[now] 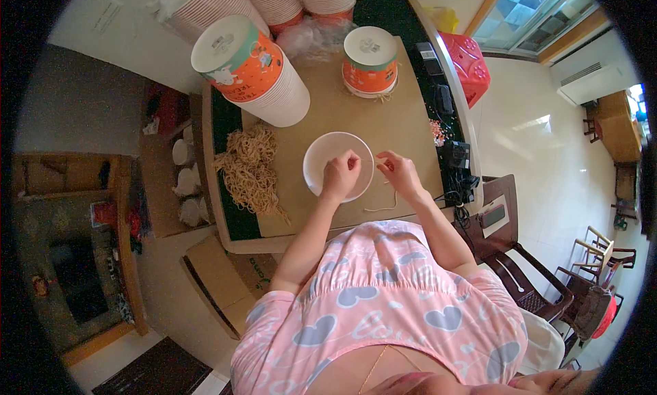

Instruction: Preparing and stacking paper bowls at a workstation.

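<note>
Two bare hands at work, close together above the table (pixel 253 246). Left grip (pixel 341 175) over the open white bowl (pixel 335 143), narrow, thumb and fingers pinched on a fine strand of tan cord (pixel 395 202); right grip (pixel 400 175) just beside it, past the bowl's right rim, also narrow and pinched on the cord. The strand spans the small gap between the two; a loose length shows below the right grip, curling on the brown cardboard sheet (pixel 417 132). Bowl stands upright beneath the left grip, mouth up. Well left of the left grip, a tangled heap of cord (pixel 250 169), same tan. Beyond the left grip and to its left, a tall stack of tubs (pixel 253 73), upside down and leaning in view, outermost one orange and green. Straight beyond both grips, a shorter orange-and-green tub (pixel 369 67), likewise upside down, with cord ends at its foot. Farther off, crumpled clear plastic (pixel 311 39). Right of the right grip, black adapters (pixel 457 154) along the table's edge; past that edge, a pink stool (pixel 467 70)
</note>
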Available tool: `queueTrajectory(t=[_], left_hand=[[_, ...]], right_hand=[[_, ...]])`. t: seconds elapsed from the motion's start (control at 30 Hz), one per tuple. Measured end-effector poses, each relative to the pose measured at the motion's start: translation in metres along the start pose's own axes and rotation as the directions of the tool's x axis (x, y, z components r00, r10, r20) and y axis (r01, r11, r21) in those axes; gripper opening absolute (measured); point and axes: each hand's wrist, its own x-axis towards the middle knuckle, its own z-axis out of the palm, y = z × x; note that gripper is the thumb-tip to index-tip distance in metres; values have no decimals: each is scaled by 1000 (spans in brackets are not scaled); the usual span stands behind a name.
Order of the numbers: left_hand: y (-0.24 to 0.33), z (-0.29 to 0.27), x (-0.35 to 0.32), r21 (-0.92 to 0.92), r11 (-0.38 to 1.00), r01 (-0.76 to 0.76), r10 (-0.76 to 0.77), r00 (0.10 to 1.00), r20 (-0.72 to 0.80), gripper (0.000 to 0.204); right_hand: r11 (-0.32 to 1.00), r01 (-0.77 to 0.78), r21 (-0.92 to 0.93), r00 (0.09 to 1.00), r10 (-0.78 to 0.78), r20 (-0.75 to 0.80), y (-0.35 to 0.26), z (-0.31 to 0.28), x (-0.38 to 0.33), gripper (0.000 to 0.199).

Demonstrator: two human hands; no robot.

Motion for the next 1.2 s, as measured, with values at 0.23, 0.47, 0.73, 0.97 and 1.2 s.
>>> queueTrajectory(t=[0.23, 0.47, 0.73, 0.97, 1.2], left_hand=[[-21, -6, -6, -196, 972, 127, -108, 989, 104, 9], [-25, -8, -7, -280, 949, 148, -119, 986, 116, 8], [-15, -7, -7, -441, 841, 312, -234, 946, 223, 8], [-16, -11, -6, -449, 829, 334, -258, 940, 222, 8], [-16, -10, -6, -486, 784, 387, -260, 915, 308, 7]], right_hand=[[992, -82, 97, 997, 81, 16, 2, -12, -12, 11], [976, -125, 177, 992, 126, 6, 7, -12, -14, 13], [745, -422, 517, 907, 337, 253, -13, -26, -15, 18], [849, -286, 444, 957, 231, 175, -40, -81, -12, 20], [826, -178, 536, 970, 57, 234, -113, -94, -43, 15]])
